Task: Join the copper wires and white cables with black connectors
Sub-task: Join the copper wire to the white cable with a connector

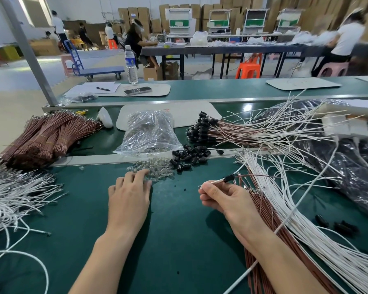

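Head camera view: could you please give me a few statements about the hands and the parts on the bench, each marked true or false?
1. The right hand pinches a white cable fitted with a black connector. True.
2. The left hand grips a copper wire. False: its fingers rest on a pile of small clear parts and it holds no wire.
3. The loose black connectors lie inside the plastic bag. False: they lie in the open, beside the bag.
4. The bundled copper wires lie on the left side of the bench. True.
5. The water bottle lies on its side. False: it stands upright.
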Tool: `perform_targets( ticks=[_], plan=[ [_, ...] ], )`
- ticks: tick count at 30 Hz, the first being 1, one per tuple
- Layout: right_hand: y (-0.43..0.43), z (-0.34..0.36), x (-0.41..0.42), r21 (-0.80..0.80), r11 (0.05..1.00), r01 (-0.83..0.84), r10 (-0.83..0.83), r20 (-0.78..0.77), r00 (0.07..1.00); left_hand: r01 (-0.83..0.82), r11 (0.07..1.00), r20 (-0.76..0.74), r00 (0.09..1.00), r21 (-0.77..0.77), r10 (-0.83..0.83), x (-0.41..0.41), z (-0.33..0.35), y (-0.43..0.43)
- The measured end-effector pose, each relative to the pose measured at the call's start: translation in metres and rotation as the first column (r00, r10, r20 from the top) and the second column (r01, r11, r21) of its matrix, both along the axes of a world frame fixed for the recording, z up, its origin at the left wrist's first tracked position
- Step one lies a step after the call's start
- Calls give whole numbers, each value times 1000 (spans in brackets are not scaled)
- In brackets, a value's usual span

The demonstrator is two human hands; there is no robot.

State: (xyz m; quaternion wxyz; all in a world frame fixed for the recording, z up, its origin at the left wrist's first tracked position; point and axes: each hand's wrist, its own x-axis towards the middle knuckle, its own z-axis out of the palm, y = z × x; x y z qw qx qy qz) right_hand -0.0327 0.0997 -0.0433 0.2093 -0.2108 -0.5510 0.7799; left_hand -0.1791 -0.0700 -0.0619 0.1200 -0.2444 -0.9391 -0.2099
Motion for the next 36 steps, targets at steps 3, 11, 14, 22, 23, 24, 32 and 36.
perform_targets(
  ticks=[3,11,14,22,23,24,32,36],
  plan=[
    [1,0,0,4,1000,-8,8,-3,1000,52,999,2,999,-15,-52,-3,-1,1],
    [1,3,0,-48,999,-23,22,-21,1000,53,997,-51,997,59,-50,-3,-1,2],
    [1,3,0,-97,995,-31,26,-48,999,165,958,-143,981,236,-133,9,7,6],
    [1,-2,-5,-122,989,-78,70,-72,995,211,642,154,872,737,-464,64,9,36],
    [2,-3,-5,-123,989,-82,73,-74,995,198,625,173,860,755,-481,64,9,37],
    [2,-3,-5,-123,989,-87,78,-75,994,185,612,189,848,769,-494,64,9,37],
    [4,-8,-5,-155,978,-138,123,-101,987,186,591,208,819,785,-534,70,14,34],
    [4,-9,-5,-157,976,-150,133,-115,984,194,601,201,826,775,-526,71,13,33]
  ],
)
